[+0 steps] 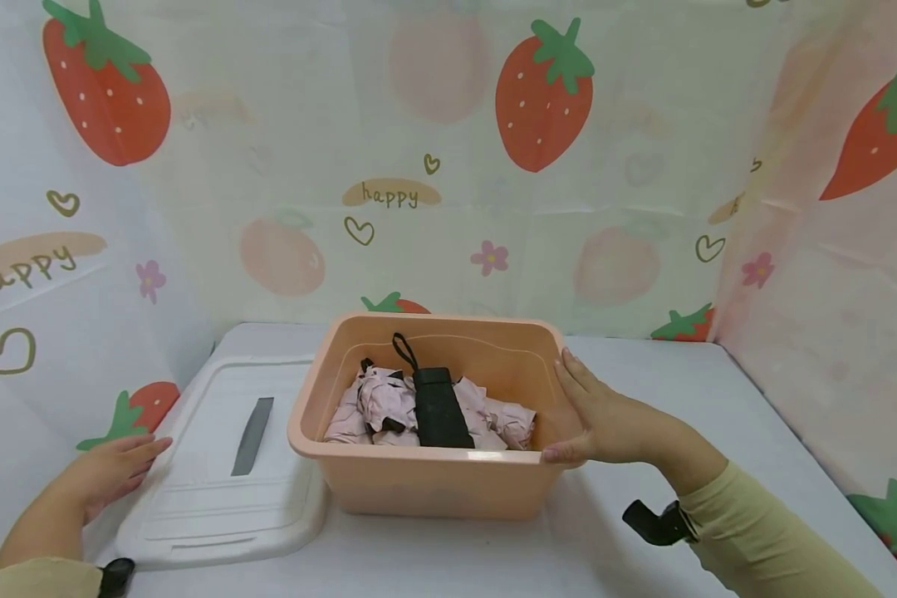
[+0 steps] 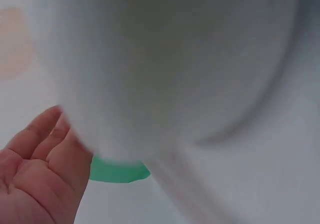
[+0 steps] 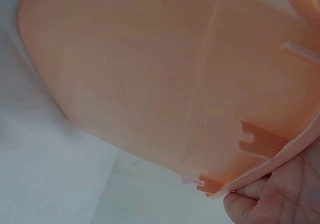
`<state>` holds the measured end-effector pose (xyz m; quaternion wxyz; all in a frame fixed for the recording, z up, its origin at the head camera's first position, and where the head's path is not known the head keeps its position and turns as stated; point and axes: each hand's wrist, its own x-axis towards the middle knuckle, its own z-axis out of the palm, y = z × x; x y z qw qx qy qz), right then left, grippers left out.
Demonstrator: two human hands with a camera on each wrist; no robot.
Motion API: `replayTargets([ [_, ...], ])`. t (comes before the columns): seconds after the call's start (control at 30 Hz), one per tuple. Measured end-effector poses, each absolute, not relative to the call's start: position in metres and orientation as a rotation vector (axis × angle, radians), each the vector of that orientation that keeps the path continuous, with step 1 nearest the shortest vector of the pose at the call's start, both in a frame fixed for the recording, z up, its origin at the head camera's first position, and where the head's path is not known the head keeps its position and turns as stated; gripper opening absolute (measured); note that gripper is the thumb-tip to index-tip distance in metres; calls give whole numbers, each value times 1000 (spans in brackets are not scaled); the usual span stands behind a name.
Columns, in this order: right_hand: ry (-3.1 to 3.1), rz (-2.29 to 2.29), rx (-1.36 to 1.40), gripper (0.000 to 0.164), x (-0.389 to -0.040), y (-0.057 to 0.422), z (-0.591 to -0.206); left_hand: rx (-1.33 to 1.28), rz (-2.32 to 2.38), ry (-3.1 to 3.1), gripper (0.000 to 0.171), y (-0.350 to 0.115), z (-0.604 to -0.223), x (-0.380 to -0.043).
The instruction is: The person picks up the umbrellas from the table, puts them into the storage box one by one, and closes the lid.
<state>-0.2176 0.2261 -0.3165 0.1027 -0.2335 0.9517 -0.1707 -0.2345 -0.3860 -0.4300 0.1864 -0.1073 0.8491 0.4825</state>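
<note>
A peach plastic storage box [image 1: 433, 486] stands in the middle of the white table. In it lie crumpled pale pink cloth bundles [image 1: 384, 399] with black bits, and on them a black tube-like thing [image 1: 441, 407] with a wrist loop, like a folded umbrella. My right hand [image 1: 605, 415] holds the box's right rim, thumb over the front corner, fingers along the side. The right wrist view has the box wall [image 3: 140, 74] close up. My left hand [image 1: 115, 473], fingers fairly straight, is at the left edge of the white lid [image 1: 202, 498]; contact is unclear.
The lid lies flat left of the box, a grey strip [image 1: 252, 436] on it. White table surface [image 1: 658, 374] extends right of the box. A strawberry-printed sheet [image 1: 448, 149] hangs behind and at both sides.
</note>
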Motion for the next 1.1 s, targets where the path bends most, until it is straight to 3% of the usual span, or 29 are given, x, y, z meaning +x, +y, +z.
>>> replayTargets([
  [0.37,2798,-516,-692,120,-217,225,-316,-370,1390,2352,97,-382,-431,-235],
  [1.1,2811,-520,-721,121,-219,224,-317,-354,1448,2343,91,-384,-426,-231],
])
